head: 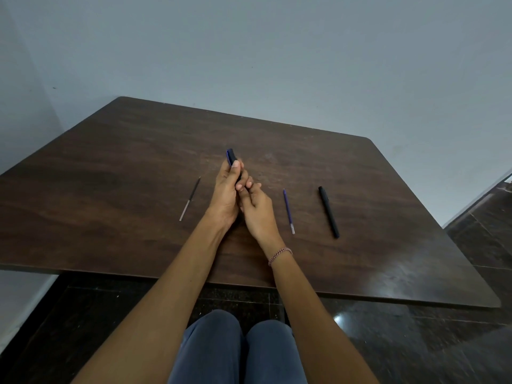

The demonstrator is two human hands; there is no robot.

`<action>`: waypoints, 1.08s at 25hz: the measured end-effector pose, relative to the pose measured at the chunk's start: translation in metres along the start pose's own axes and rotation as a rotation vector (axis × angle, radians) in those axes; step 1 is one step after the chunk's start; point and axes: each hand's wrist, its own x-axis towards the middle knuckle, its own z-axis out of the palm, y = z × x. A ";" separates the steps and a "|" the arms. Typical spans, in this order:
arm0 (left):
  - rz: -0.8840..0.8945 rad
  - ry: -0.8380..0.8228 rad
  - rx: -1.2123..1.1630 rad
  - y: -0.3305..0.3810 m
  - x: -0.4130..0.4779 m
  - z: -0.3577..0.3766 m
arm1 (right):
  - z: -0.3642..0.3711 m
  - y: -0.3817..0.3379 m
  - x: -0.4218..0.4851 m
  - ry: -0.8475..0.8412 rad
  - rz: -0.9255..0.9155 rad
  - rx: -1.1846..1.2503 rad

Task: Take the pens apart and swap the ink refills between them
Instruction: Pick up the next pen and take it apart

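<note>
Both hands meet over the middle of the dark wooden table point(138, 162). My left hand point(225, 194) grips a dark blue pen body point(231, 157), whose far end sticks up past my thumb. My right hand point(256, 207) pinches the pen's near end, which my fingers hide. A black ink refill point(190, 198) lies on the table left of my hands. A blue ink refill point(288, 211) lies to their right. Farther right lies a black pen point(329, 212), apart from both hands.
The table's near edge point(360, 296) runs just above my knees point(238, 347). A grey wall stands behind the table. Dark tiled floor shows at the right and below the table.
</note>
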 end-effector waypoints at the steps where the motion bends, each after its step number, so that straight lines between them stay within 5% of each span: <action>1: 0.019 0.007 -0.015 0.000 0.000 -0.001 | 0.001 -0.001 0.000 0.000 -0.015 -0.021; 14: 0.431 0.454 0.339 -0.001 0.005 -0.016 | -0.001 -0.007 -0.009 0.054 -0.140 -0.280; 27: 0.449 0.667 0.403 0.000 0.008 -0.020 | -0.003 -0.005 -0.005 0.187 -0.064 -0.274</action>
